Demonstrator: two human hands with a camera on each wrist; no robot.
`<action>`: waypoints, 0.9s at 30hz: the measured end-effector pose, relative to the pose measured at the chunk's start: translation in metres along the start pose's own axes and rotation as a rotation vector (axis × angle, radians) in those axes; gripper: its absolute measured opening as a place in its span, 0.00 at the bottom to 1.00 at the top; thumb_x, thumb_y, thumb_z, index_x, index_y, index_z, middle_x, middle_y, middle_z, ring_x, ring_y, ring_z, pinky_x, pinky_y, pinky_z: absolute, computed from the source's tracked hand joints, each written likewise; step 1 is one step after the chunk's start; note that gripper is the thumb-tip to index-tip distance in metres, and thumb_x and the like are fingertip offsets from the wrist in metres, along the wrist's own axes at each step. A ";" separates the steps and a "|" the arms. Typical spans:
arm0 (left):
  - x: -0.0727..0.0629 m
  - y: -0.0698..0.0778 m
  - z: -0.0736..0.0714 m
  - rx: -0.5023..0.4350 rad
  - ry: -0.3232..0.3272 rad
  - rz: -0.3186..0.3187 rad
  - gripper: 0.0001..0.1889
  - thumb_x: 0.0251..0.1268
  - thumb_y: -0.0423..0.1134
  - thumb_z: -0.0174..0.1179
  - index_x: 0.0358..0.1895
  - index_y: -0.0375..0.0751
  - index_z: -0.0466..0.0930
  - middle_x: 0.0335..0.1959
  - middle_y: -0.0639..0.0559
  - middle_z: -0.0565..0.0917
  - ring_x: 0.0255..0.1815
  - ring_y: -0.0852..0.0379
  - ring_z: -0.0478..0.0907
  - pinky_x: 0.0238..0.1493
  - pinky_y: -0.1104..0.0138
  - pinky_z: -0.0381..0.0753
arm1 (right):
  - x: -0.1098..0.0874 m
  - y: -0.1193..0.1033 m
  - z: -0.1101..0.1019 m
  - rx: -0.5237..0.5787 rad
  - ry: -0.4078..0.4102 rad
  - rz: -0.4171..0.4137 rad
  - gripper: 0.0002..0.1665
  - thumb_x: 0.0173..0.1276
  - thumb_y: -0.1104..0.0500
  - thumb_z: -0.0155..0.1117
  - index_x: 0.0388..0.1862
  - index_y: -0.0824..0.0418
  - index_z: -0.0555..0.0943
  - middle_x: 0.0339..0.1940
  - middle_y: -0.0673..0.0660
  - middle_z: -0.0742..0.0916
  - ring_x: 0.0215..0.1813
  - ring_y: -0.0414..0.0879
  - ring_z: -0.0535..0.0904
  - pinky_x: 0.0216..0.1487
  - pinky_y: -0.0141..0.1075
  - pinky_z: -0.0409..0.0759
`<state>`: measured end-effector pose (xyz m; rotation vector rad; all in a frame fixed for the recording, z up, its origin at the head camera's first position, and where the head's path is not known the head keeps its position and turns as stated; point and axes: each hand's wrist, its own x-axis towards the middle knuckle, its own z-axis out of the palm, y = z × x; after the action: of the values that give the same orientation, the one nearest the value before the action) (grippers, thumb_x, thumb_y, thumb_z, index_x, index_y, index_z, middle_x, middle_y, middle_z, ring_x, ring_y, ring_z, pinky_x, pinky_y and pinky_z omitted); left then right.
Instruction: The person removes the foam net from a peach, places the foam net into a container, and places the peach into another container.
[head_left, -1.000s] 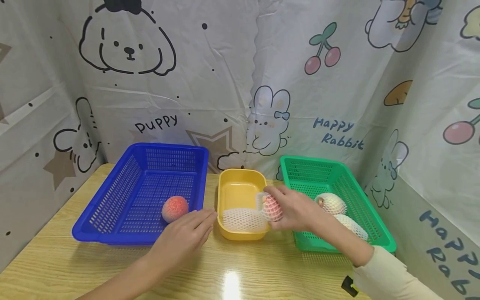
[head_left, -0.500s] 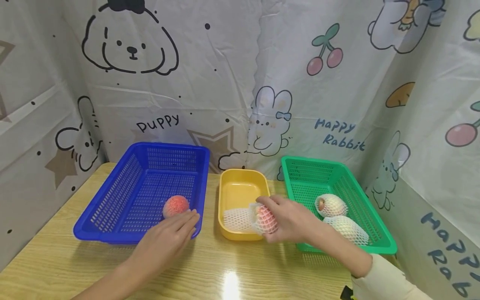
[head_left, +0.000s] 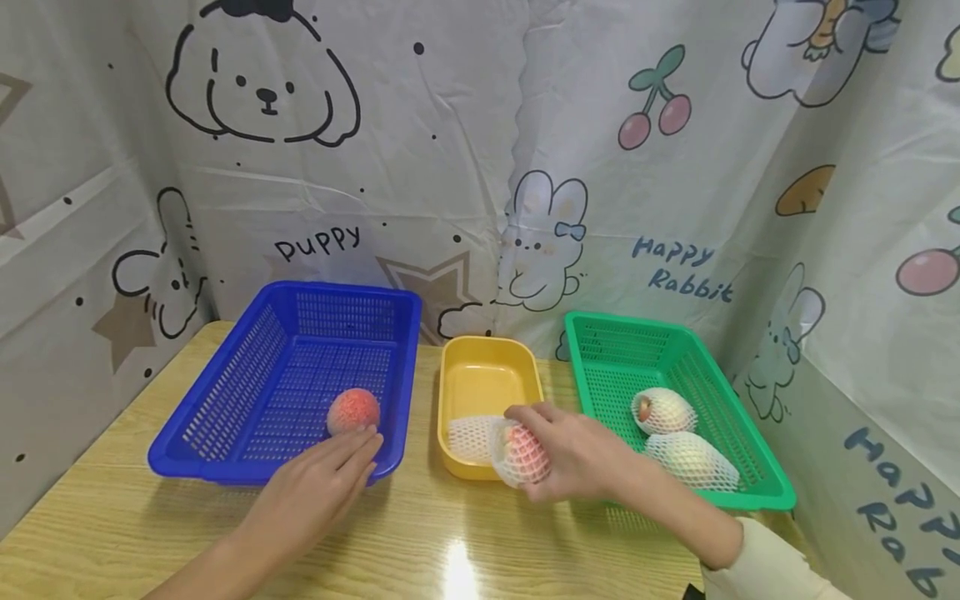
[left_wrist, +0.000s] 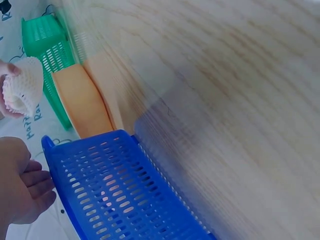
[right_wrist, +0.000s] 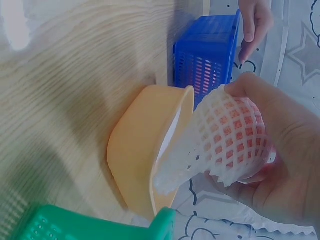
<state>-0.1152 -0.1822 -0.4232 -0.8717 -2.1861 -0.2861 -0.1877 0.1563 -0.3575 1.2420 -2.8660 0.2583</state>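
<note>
My right hand (head_left: pixel 573 454) grips a reddish peach in a white foam net (head_left: pixel 527 454) above the near right side of the yellow tray (head_left: pixel 491 346). In the right wrist view, the loose end of the peach's net hangs past the tray's rim. Another white foam net (head_left: pixel 468 437) lies in the tray. My left hand (head_left: pixel 318 475) is over the near edge of the blue basket (head_left: pixel 165 446), fingers extended and holding nothing. A bare pink peach (head_left: pixel 352 411) sits in that basket, just beyond the fingertips.
At the right stands a green basket (head_left: pixel 783 492) with two pale netted fruits, one upper (head_left: pixel 663 411) and one lower (head_left: pixel 693 460). All three containers rest on a wooden table (head_left: pixel 420 533), with a printed curtain (head_left: pixel 450 125) behind and at the sides.
My left hand has moved left and down, from beside the yellow tray to the blue basket's near edge. My right hand has shifted slightly left and nearer with the netted peach.
</note>
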 end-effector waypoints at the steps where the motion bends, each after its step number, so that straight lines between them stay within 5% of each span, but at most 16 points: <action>1: -0.001 0.000 0.000 0.000 0.011 0.001 0.29 0.85 0.45 0.32 0.53 0.27 0.82 0.52 0.37 0.84 0.51 0.42 0.83 0.49 0.51 0.84 | -0.001 -0.001 0.001 -0.001 0.002 -0.007 0.51 0.46 0.43 0.78 0.70 0.53 0.69 0.54 0.56 0.81 0.41 0.44 0.79 0.38 0.33 0.80; 27: -0.023 0.016 -0.006 0.075 -0.073 -0.123 0.34 0.85 0.49 0.27 0.54 0.25 0.81 0.53 0.34 0.83 0.53 0.38 0.82 0.52 0.45 0.81 | -0.009 -0.011 0.025 0.038 -0.055 -0.073 0.48 0.46 0.44 0.77 0.67 0.54 0.70 0.51 0.55 0.81 0.37 0.43 0.79 0.33 0.32 0.79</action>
<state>-0.0896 -0.1846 -0.4364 -0.7176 -2.3074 -0.2333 -0.1717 0.1512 -0.3815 1.3782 -2.8672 0.2836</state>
